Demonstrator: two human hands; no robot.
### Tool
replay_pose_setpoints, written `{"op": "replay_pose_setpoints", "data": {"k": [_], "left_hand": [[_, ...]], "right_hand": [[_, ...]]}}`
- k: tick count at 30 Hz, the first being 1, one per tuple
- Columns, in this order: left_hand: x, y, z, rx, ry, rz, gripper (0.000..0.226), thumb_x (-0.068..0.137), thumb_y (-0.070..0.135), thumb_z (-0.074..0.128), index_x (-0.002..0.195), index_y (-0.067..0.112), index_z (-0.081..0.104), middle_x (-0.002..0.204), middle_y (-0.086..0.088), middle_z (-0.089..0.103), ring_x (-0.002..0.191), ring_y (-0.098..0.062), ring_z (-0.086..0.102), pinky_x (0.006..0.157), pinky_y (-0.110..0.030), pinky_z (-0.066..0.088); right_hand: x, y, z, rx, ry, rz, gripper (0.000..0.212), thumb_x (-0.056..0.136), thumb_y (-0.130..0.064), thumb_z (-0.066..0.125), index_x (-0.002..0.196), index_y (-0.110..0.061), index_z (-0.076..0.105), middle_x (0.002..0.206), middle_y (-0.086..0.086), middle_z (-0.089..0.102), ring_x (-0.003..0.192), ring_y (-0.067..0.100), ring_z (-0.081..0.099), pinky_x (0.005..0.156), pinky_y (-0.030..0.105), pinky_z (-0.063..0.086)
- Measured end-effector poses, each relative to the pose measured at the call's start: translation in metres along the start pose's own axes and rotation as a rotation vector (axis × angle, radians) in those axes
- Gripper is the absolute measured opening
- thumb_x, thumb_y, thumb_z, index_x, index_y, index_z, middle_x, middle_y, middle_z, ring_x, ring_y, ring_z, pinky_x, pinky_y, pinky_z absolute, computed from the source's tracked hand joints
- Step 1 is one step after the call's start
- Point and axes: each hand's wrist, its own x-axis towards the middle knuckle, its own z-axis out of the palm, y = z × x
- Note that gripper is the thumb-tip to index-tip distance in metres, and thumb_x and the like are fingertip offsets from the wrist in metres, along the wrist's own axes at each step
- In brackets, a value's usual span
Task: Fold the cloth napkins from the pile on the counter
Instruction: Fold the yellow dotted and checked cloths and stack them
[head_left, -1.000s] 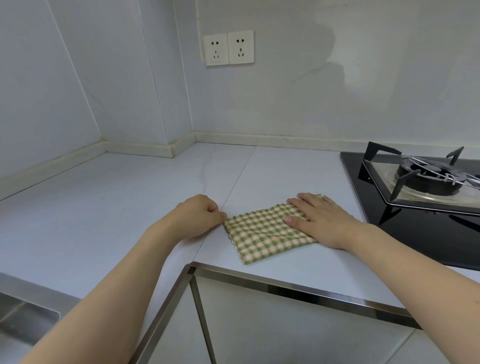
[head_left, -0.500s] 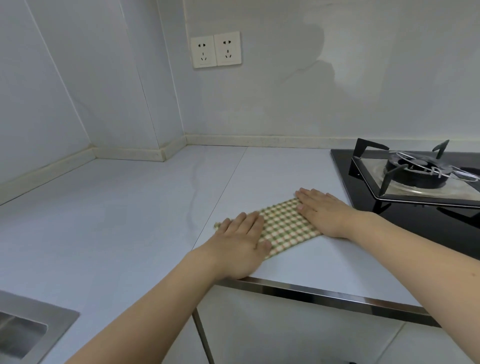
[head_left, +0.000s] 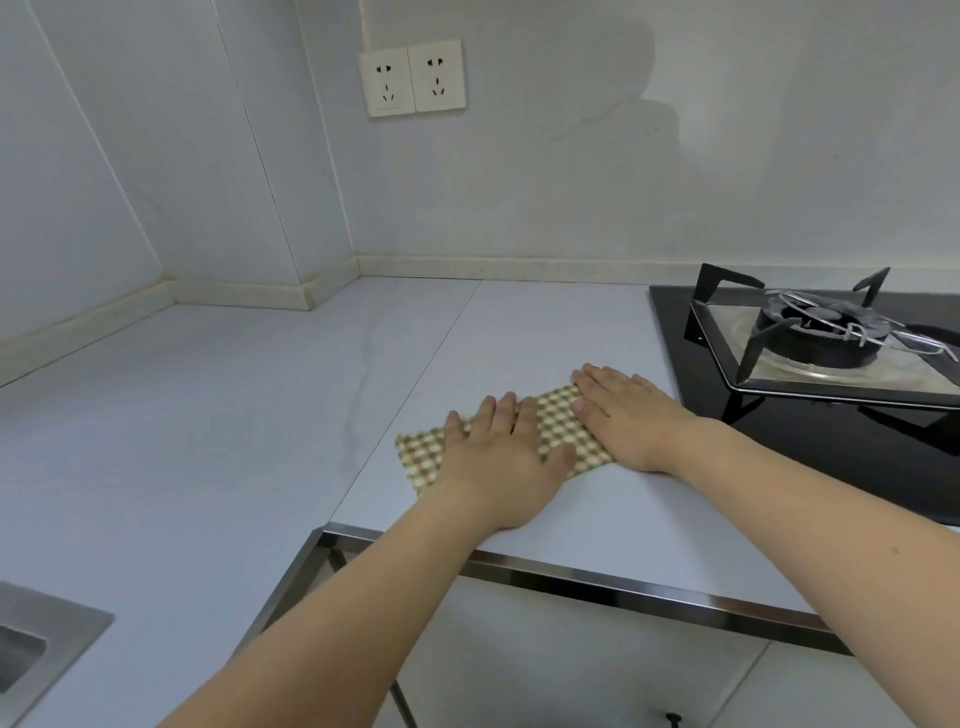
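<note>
A green-and-cream checked cloth napkin lies folded small and flat on the pale counter, near the front edge. My left hand presses on its left half with straight, spread fingers. My right hand lies flat on its right half, fingers pointing left. Both palms hide much of the cloth; its left corner and a middle strip show. No pile of other napkins is in view.
A black gas hob with a burner and pan support sits just right of my right hand. The steel-trimmed counter edge runs close in front. A sink corner shows at lower left. Two wall sockets sit above.
One second ago my left hand was curled at the napkin's left corner. It has since opened and laid flat on the cloth's left half. My right hand stayed flat on the cloth.
</note>
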Motion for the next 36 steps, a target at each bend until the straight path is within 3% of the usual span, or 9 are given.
{"op": "replay_pose_setpoints", "data": {"k": [4, 7, 10, 15, 22, 27, 31, 33, 36], "left_hand": [[-0.019, -0.045, -0.010, -0.024, -0.003, -0.025, 0.071, 0.098, 0.061, 0.017, 0.156, 0.023, 0.003, 0.164, 0.005, -0.002, 0.149, -0.013, -0.004, 0.121, -0.043, -0.003], [-0.033, -0.073, -0.011, -0.089, 0.101, -0.012, 0.061, 0.099, 0.055, 0.023, 0.153, 0.025, 0.022, 0.160, 0.006, 0.018, 0.146, -0.015, 0.013, 0.119, -0.032, 0.010], [-0.034, -0.076, -0.009, -0.111, 0.317, -0.071, 0.042, 0.099, 0.046, 0.038, 0.134, 0.023, 0.046, 0.135, 0.005, 0.042, 0.123, -0.020, 0.034, 0.103, -0.031, 0.027], [-0.026, -0.075, -0.016, -0.082, 0.423, -0.138, 0.024, 0.098, 0.039, 0.043, 0.110, 0.024, 0.056, 0.111, 0.003, 0.048, 0.105, -0.020, 0.040, 0.088, -0.032, 0.027], [-0.019, -0.076, -0.031, -0.166, 0.272, -0.278, 0.018, 0.089, 0.044, 0.050, 0.093, 0.028, 0.057, 0.107, 0.005, 0.043, 0.104, -0.021, 0.033, 0.086, -0.033, 0.021], [-0.021, -0.080, -0.037, -0.011, 0.185, -0.331, 0.036, 0.087, 0.049, 0.043, 0.095, 0.020, 0.062, 0.104, -0.001, 0.046, 0.103, -0.025, 0.035, 0.088, -0.038, 0.025], [-0.025, -0.078, -0.045, -0.340, 0.132, -0.357, 0.035, 0.088, 0.045, 0.048, 0.069, 0.017, 0.052, 0.089, -0.001, 0.046, 0.103, -0.026, 0.035, 0.096, -0.039, 0.032], [-0.025, -0.080, -0.045, -0.517, 0.140, -0.362, 0.040, 0.088, 0.047, 0.051, 0.062, 0.018, 0.043, 0.091, -0.003, 0.050, 0.104, -0.027, 0.034, 0.093, -0.038, 0.032], [-0.023, -0.084, -0.040, -0.568, 0.151, -0.343, 0.041, 0.085, 0.051, 0.055, 0.057, 0.023, 0.048, 0.095, -0.005, 0.055, 0.107, -0.027, 0.035, 0.088, -0.036, 0.030]], "right_hand": [[0.002, 0.003, 0.002, 0.007, 0.001, -0.008, 0.057, 0.103, -0.044, 0.009, 0.155, -0.024, 0.000, 0.163, -0.005, -0.006, 0.149, 0.011, -0.006, 0.121, 0.037, -0.003], [0.002, 0.002, 0.002, -0.008, 0.005, -0.009, 0.058, 0.103, -0.045, 0.010, 0.155, -0.024, 0.000, 0.163, -0.005, -0.006, 0.149, 0.012, -0.005, 0.121, 0.038, -0.002], [0.001, 0.000, 0.001, -0.018, 0.009, -0.001, 0.058, 0.103, -0.045, 0.011, 0.155, -0.023, 0.000, 0.163, -0.005, -0.005, 0.149, 0.012, -0.004, 0.121, 0.037, -0.001], [-0.002, -0.003, 0.001, -0.027, 0.016, 0.016, 0.057, 0.103, -0.043, 0.010, 0.155, -0.022, 0.001, 0.163, -0.004, -0.004, 0.149, 0.012, -0.003, 0.121, 0.036, -0.001], [-0.001, -0.005, 0.001, -0.037, 0.019, 0.026, 0.056, 0.104, -0.042, 0.012, 0.155, -0.023, 0.002, 0.163, -0.004, -0.003, 0.149, 0.012, -0.002, 0.121, 0.037, 0.000], [0.000, -0.003, 0.002, -0.045, 0.024, 0.023, 0.056, 0.103, -0.042, 0.012, 0.155, -0.023, 0.003, 0.163, -0.004, -0.002, 0.149, 0.013, -0.001, 0.121, 0.037, 0.001], [0.000, -0.003, 0.002, -0.049, 0.021, 0.025, 0.056, 0.104, -0.042, 0.012, 0.155, -0.023, 0.002, 0.163, -0.004, -0.002, 0.149, 0.013, -0.001, 0.121, 0.036, 0.001], [-0.001, -0.004, 0.002, -0.048, 0.021, 0.025, 0.056, 0.104, -0.042, 0.012, 0.155, -0.024, 0.002, 0.163, -0.004, -0.002, 0.149, 0.012, -0.001, 0.121, 0.036, 0.000], [-0.001, -0.004, 0.001, -0.045, 0.026, 0.028, 0.056, 0.104, -0.042, 0.012, 0.155, -0.024, 0.003, 0.163, -0.004, -0.001, 0.149, 0.012, 0.000, 0.121, 0.036, 0.001]]}}
